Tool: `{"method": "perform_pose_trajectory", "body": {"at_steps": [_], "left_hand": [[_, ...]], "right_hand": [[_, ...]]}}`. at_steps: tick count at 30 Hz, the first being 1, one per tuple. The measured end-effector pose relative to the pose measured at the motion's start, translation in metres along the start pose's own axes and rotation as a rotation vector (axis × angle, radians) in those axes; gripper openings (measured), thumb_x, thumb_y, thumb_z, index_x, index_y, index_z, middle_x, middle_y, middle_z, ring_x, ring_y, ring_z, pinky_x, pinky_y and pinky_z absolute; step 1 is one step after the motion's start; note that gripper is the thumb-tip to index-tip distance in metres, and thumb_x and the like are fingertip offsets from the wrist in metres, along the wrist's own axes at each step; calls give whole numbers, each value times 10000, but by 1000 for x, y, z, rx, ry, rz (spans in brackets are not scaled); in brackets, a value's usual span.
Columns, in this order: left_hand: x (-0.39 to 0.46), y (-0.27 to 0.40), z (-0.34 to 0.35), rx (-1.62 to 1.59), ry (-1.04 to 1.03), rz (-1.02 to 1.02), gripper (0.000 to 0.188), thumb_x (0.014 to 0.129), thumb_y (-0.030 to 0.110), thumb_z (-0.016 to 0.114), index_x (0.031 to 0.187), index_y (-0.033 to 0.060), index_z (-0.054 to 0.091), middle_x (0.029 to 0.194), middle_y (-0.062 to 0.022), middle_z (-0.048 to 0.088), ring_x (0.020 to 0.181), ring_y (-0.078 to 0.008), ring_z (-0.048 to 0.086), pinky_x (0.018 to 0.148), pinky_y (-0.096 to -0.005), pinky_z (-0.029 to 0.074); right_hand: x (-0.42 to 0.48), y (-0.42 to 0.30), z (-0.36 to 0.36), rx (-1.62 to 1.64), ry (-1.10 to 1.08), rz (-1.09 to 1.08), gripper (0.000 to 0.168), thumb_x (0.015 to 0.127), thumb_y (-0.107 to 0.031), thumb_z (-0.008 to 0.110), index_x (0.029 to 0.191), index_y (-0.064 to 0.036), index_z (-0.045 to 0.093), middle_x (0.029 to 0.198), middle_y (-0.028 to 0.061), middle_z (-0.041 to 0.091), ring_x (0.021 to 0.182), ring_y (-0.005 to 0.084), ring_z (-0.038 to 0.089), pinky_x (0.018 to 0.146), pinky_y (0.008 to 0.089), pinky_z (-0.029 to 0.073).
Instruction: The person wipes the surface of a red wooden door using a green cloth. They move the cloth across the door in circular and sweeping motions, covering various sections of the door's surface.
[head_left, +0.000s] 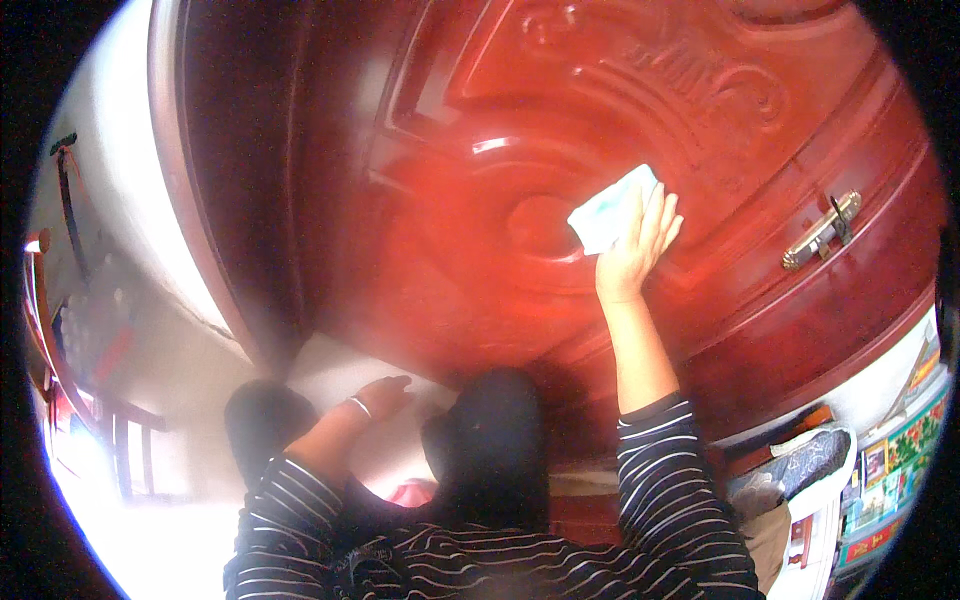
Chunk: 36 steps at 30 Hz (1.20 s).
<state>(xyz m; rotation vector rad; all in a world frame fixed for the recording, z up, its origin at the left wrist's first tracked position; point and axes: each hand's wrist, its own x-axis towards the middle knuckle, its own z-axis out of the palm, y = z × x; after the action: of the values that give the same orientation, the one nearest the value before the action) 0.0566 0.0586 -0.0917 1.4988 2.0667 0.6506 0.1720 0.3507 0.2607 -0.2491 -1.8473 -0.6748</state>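
Observation:
My right hand (637, 240) presses a folded white and pale-blue cloth (611, 214) against a glossy red door (450, 285). Its fingers point up and to the right, with the cloth under the palm and thumb side. Round the cloth, the door has a raised round moulding (540, 225). My left hand (386, 397), with a pale band at the wrist, hangs between my knees, apart from the door. Nothing shows in it, but its fingers are blurred and partly turned away.
A brass-coloured handle plate (823, 230) juts from the door at the right. The dark door frame (240, 187) runs down the left. At the lower right stands a white container (817, 495) with fabric in it, beside colourful printed items (892, 480).

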Motion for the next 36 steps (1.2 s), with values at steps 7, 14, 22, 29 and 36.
{"method": "perform_pose_trajectory", "body": {"at_steps": [7,14,22,29,36], "left_hand": [[-9,-5,-6,-48,92,16,469,969,347,515,1273,-10,533,1177,-248,634,1033,-392,629,906,-458,508],[-21,12,-27,-54,111,-43,512,962,360,514,1315,-11,503,1155,-260,642,1052,-412,622,929,-466,488],[-27,6,-42,-46,86,-151,542,966,380,507,1351,-2,486,1193,-270,626,1092,-420,609,961,-475,471],[-20,-3,-29,7,80,-97,549,961,388,509,1347,-2,486,1204,-270,620,1115,-410,596,962,-470,472],[-5,-75,29,220,106,128,307,951,236,504,1172,57,620,1265,-248,580,1069,-397,611,924,-449,504]], "right_hand": [[54,-110,35,115,-8,-224,355,897,-132,567,1241,-141,652,1385,132,531,1289,374,474,1074,587,307],[25,-206,86,368,-120,-526,379,878,-205,519,1217,-84,636,1369,87,539,1292,283,473,1088,490,331],[-55,-215,102,376,-290,-774,325,865,-222,538,1134,-92,667,1311,75,562,1299,252,463,1147,454,305],[-102,-134,69,251,-492,-825,459,864,-160,544,1321,-128,562,1366,58,533,1321,227,454,1153,413,318],[-155,-22,-4,280,-613,-613,385,827,-172,549,1196,-114,638,1379,48,523,1340,224,423,1133,462,324]]}}
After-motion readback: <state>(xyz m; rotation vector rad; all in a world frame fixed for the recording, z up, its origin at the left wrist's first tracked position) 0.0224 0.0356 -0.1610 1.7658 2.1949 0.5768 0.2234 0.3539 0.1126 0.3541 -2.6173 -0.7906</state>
